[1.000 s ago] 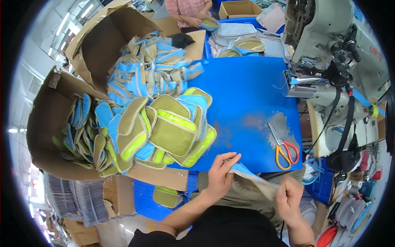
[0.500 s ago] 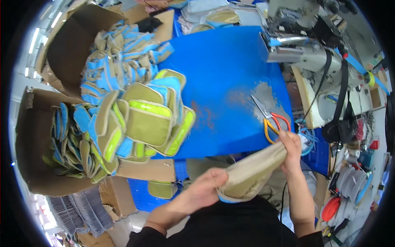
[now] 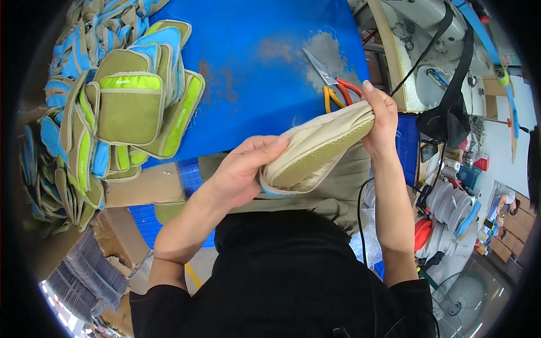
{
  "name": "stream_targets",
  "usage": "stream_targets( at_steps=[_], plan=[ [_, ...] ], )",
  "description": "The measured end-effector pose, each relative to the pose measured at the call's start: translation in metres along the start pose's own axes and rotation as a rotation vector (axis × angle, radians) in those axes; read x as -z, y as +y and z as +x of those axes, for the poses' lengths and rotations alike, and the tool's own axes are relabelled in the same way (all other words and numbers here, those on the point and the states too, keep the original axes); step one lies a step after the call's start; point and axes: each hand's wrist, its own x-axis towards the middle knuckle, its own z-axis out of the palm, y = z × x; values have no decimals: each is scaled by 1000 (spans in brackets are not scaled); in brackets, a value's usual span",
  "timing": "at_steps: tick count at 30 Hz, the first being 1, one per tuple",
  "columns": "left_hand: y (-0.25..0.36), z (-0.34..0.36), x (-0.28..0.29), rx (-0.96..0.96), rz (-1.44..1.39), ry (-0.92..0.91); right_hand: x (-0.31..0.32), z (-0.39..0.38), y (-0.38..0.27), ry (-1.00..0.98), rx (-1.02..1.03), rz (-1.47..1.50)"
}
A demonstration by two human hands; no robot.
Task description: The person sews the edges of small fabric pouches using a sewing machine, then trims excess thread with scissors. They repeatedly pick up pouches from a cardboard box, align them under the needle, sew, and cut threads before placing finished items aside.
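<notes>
Gripping a beige-and-olive mesh pouch [image 3: 324, 147] at opposite ends with left hand [image 3: 242, 169] and right hand [image 3: 381, 118], at the near edge of the blue table [image 3: 242, 115], having turned it within the last second, leaving its mesh side open to view.

Bright, even light covers the flat blue table [image 3: 253, 79]; at its near edge the long khaki mesh-and-fabric pouch [image 3: 320, 151] looks sharp; fisheye distortion bends the darkened margins.
</notes>
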Motion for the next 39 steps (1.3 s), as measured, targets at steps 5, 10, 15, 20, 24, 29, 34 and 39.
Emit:
stream_targets(
  at_steps=[5,10,15,20,24,29,34,39],
  plan=[
    [12,-1,-10,-9,282,-48,-12,0,0,-132,53,-81],
    [3,12,-16,-56,333,-1,-33,12,-9,-313,96,-212],
    [-14,8,-20,-143,248,51,-35,16,-3,-298,134,-204],
    [-20,9,-18,-177,201,-8,-39,19,5,-175,145,-218],
    [6,16,-12,-80,-124,144,-66,17,-13,77,580,-644],
    [21,27,26,-109,-474,39,-121,-34,-52,-448,-12,-432],
    [30,32,-6,-342,-231,201,-127,0,-55,-562,-188,-401],
    [46,50,-34,-510,-56,154,-117,13,-97,-605,-256,-376]
  ],
)
